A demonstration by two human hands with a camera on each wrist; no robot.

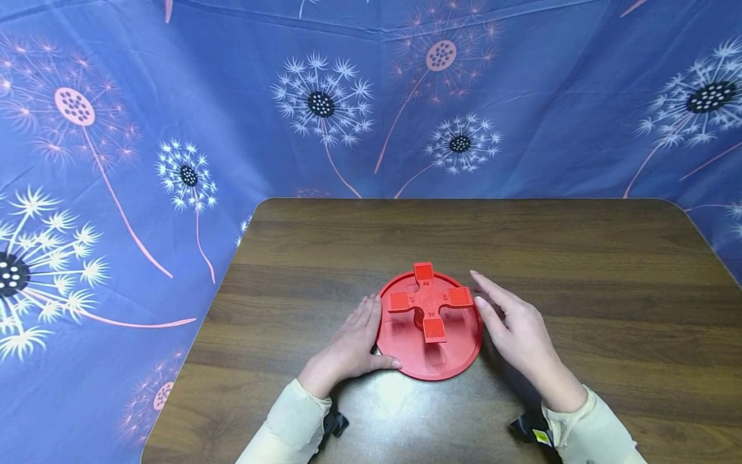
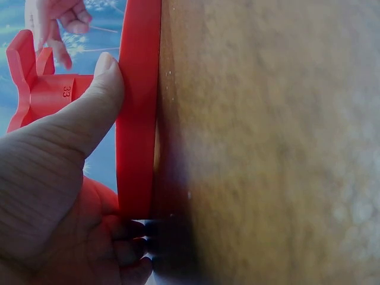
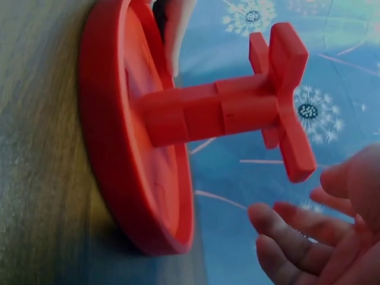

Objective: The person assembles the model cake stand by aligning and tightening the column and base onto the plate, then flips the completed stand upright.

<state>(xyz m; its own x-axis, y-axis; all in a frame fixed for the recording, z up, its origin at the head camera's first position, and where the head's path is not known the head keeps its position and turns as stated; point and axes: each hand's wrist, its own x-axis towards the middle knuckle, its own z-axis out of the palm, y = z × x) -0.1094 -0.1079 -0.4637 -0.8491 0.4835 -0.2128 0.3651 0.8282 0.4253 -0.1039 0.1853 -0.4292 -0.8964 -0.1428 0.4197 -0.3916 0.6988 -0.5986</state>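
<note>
A red round base (image 1: 426, 361) with a raised rim lies on the table. From its middle rises a red post (image 3: 202, 113), its sections stacked one on another. On top sits a red four-armed cross piece (image 1: 430, 301) with raised square ends and small numbers. My left hand (image 1: 353, 341) holds the base at its left rim, fingers along the side and thumb at the near edge. In the left wrist view the thumb (image 2: 98, 113) lies against the rim. My right hand (image 1: 522, 328) hovers beside the cross's right arm, fingers loosely bent and holding nothing.
The brown wooden table (image 1: 278, 258) has rounded far corners. Behind it and to the left hangs a blue cloth (image 1: 371, 129) printed with dandelions. Black straps, one at the left wrist (image 1: 335, 424) and one at the right wrist (image 1: 524, 426), hang near the tabletop.
</note>
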